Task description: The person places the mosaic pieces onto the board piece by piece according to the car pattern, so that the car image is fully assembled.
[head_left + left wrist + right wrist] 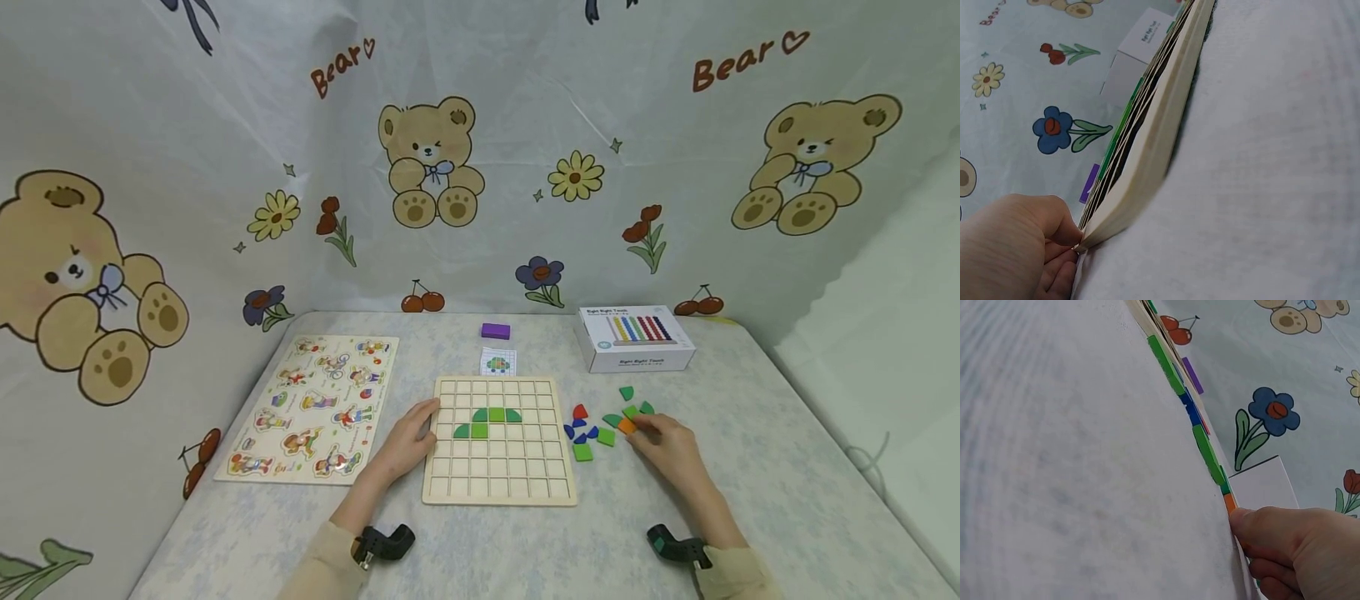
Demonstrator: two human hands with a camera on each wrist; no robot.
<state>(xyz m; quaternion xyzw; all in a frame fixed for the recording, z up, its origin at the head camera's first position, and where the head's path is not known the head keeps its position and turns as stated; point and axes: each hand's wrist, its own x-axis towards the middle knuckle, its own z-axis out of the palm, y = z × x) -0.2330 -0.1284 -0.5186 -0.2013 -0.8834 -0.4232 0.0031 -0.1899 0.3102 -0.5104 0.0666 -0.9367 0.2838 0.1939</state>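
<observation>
Right hand (667,446) right of grid board (499,492), fingers curled, pinching orange piece (626,426) at fingertips, among loose pieces (592,433) on table (787,467). Orange piece at left tip of fingers, touching them, green pieces just beside. Left hand (408,442) rests at board's left edge, fingers loosely bent against rim. Green pieces (487,421) sit in board's middle rows. White box (636,340) far right; picture puzzle (315,408) left.

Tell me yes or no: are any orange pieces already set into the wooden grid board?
No, the grid board holds only green pieces; the orange piece is off the board at the right hand.
</observation>
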